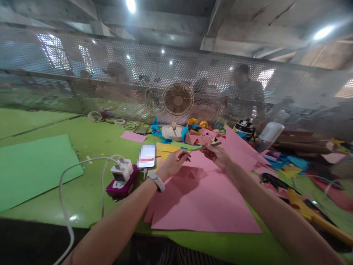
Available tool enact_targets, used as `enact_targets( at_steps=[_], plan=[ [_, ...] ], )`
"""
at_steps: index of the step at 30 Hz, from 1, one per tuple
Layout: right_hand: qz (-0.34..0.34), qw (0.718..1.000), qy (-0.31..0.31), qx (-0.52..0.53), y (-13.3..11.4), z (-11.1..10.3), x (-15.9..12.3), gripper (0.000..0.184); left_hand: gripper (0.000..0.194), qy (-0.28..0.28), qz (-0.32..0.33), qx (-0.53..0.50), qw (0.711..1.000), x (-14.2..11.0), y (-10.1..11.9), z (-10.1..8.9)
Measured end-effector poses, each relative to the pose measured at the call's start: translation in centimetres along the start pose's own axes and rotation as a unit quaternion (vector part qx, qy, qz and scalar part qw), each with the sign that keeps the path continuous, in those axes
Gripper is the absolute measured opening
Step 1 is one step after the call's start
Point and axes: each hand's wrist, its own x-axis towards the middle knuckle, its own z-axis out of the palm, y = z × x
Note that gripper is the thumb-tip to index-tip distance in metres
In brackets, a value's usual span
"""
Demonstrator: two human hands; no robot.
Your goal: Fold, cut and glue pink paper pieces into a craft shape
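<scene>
Above a stack of pink paper sheets [204, 209], both of my hands meet at a thin, long grey tool [197, 149] whose exact kind I cannot make out. My right hand [215, 155] has its fingers closed around the tool, with the far end sticking out past them. At the tool's left end is my left hand [175, 162], fingers curled and pinched; what lies between them is hidden. A watch with a pale band [156, 182] is on the left wrist. Just below the hands, a small folded pink piece [194, 172] lies over the sheets.
Left of the sheets are a lit phone [147, 156] and a purple power strip [121, 187] with white chargers and cables. Green paper [35, 169] lies further left. A fan [178, 99] stands behind, among colored paper scraps. On the right is a yellow-handled tool [317, 217].
</scene>
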Motion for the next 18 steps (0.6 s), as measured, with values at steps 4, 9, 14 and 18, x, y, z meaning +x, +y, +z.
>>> enact_targets(
  at_steps=[4, 9, 14, 18],
  plan=[
    [0.024, 0.999, 0.014, 0.025, -0.3, 0.0, -0.6, 0.012, 0.022, -0.017, -0.009, -0.016, 1.000, 0.0, -0.1, 0.1],
    [0.040, 0.998, 0.025, 0.047, -0.5, -0.1, -1.4, 0.012, 0.023, -0.035, -0.025, -0.054, 0.998, -0.1, -0.2, 0.4],
    [0.034, 0.998, 0.030, 0.048, -0.4, -0.3, -2.2, 0.014, 0.024, -0.032, -0.045, -0.080, 0.995, -0.3, 0.1, 0.6],
    [0.025, 0.998, 0.034, 0.043, -0.3, -0.3, -2.5, 0.017, 0.023, -0.029, -0.051, -0.073, 0.996, -0.4, 0.5, 0.7]
  ],
)
